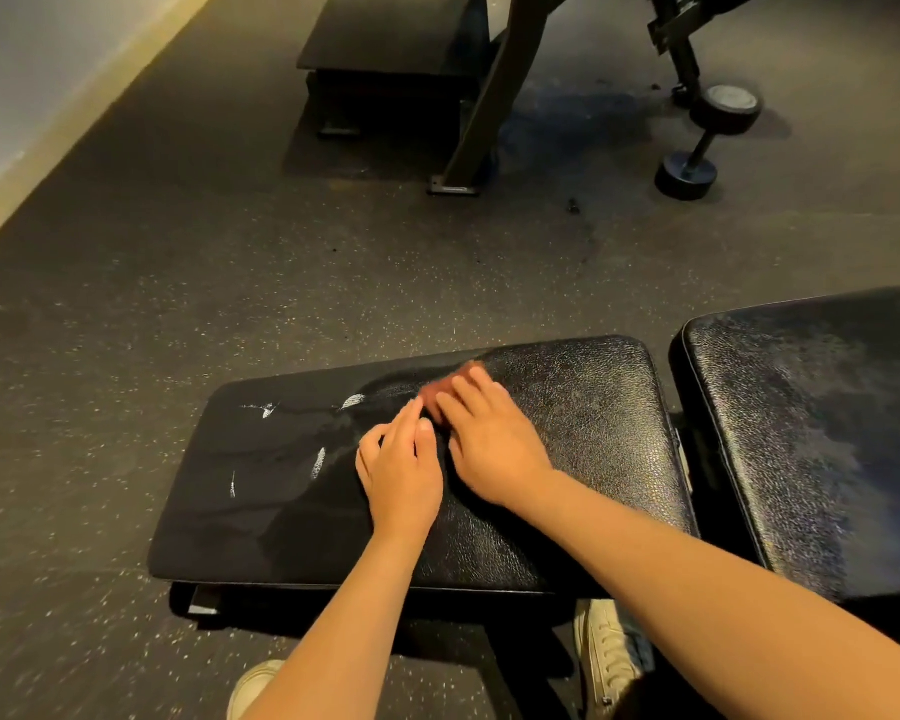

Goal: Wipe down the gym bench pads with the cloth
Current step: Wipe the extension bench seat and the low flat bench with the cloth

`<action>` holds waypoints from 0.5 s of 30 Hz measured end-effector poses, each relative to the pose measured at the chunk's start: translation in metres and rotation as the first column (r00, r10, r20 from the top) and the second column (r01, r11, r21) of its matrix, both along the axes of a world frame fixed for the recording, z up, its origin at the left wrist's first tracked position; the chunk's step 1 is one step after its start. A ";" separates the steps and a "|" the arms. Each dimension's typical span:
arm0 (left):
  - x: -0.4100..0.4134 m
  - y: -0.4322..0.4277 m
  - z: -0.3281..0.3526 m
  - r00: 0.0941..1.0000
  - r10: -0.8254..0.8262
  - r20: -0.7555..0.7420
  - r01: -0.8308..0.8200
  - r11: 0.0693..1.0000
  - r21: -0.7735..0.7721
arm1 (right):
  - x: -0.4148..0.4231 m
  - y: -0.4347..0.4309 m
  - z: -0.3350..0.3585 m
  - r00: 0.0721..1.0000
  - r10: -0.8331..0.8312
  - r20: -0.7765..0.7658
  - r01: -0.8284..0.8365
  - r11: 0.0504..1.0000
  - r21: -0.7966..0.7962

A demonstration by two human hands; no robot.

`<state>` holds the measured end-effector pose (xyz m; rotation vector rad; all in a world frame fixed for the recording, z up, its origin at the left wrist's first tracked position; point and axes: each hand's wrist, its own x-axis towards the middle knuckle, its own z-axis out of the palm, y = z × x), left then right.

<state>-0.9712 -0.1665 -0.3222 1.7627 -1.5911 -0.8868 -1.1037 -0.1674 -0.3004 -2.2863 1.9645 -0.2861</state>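
A black seat pad of a gym bench lies in front of me, with small white tears on its left half. My right hand presses flat on a small reddish cloth near the pad's far edge; only a blurred corner of the cloth shows past the fingers. My left hand rests on the pad just left of the right hand, fingers extended, fingertips touching the cloth's near edge. The pad looks darker and smoother left of the hands, shinier to the right. A second black pad sits at the right across a narrow gap.
Speckled rubber floor surrounds the bench. A dumbbell lies at the far right, beside a dark metal frame leg and a black box. A wall base runs along the left. My shoes stand under the bench's near edge.
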 end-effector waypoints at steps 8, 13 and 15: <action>-0.011 0.002 -0.006 0.993 -0.115 -0.035 0.116 0.993 0.020 | -0.042 -0.005 0.016 0.932 -0.330 -0.152 0.324 0.944 -0.058; -0.012 -0.004 -0.002 0.997 -0.060 -0.044 0.060 0.998 -0.011 | 0.000 0.009 0.000 0.997 -0.073 -0.018 0.073 0.997 -0.016; -0.010 -0.005 -0.003 0.998 -0.063 -0.020 0.062 0.998 -0.030 | -0.003 0.008 0.003 0.999 -0.010 -0.039 0.009 1.000 -0.017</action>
